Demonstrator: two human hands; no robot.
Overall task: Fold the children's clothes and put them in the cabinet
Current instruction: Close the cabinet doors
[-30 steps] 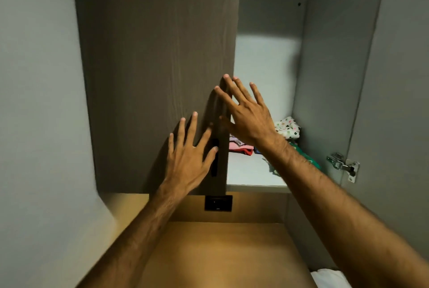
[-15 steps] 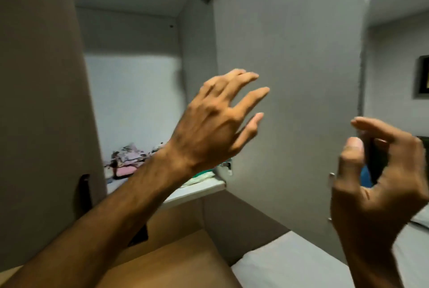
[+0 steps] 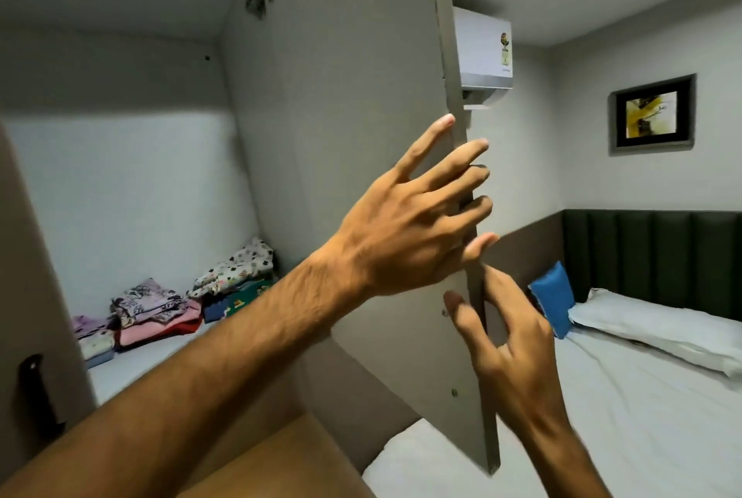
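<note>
Both hands are on the open cabinet door (image 3: 361, 176), seen from the head camera, the only view. Left hand (image 3: 405, 228) is spread wide, palm toward the door's inner face, fingers reaching past its free edge; whether they curl round it I cannot tell. Right hand (image 3: 506, 341) sits lower on the same edge, loosely open, thumb on the inner face and fingers behind, pinching the panel lightly. Neither carries any garment. Judging by this grip, the door is being steadied or swung, probably to shut the cabinet, as the clothes already lie inside.

Folded children's clothes (image 3: 160, 312) rest on the cabinet shelf (image 3: 132, 373), toward the back wall, in about 3 small stacks: a pale one at left, a pink and lilac one in the middle, a spotted white one over green at right. Exact garment count is unclear.

Beyond the door: 1 bed (image 3: 642, 417), 1 white pillow (image 3: 662, 329), 1 blue cushion (image 3: 552, 304), 1 air conditioner (image 3: 484, 51), 1 framed picture (image 3: 652, 114)
</note>
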